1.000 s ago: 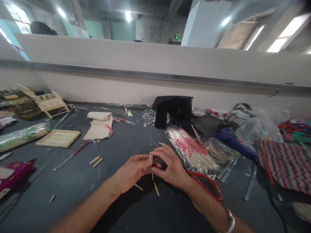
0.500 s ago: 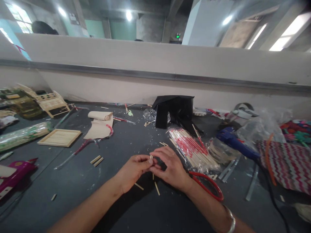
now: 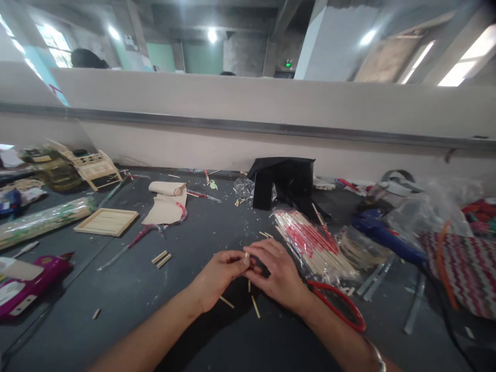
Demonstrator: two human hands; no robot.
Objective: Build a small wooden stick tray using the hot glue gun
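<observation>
My left hand [image 3: 222, 276] pinches short wooden sticks [image 3: 247, 255] between thumb and fingertips, just over the dark table. My right hand [image 3: 277, 274] meets it from the other side, its fingers curled and its fingertips closed on the same sticks. Only the stick ends show; the fingers hide the rest. Beneath the hands lie a few loose cut sticks [image 3: 256, 307]. Beside my right wrist are red-handled cutters [image 3: 341, 305], partly covered by the forearm. A short way to the left of my hands rests a small group of cut sticks [image 3: 161, 258].
A plastic bag of red-tipped sticks [image 3: 313, 243] lies beyond my right hand, near a blue glue gun [image 3: 387, 237] with a trailing cord. Leftward are a wooden tray [image 3: 106, 222], a small wooden chair model [image 3: 95, 168] and a magenta tool [image 3: 34, 284]. A low partition [image 3: 232, 98] stands behind.
The whole view has shifted slightly, so things appear a little lower and to the right. Both hands stay together on the sticks, with only small finger movements.
</observation>
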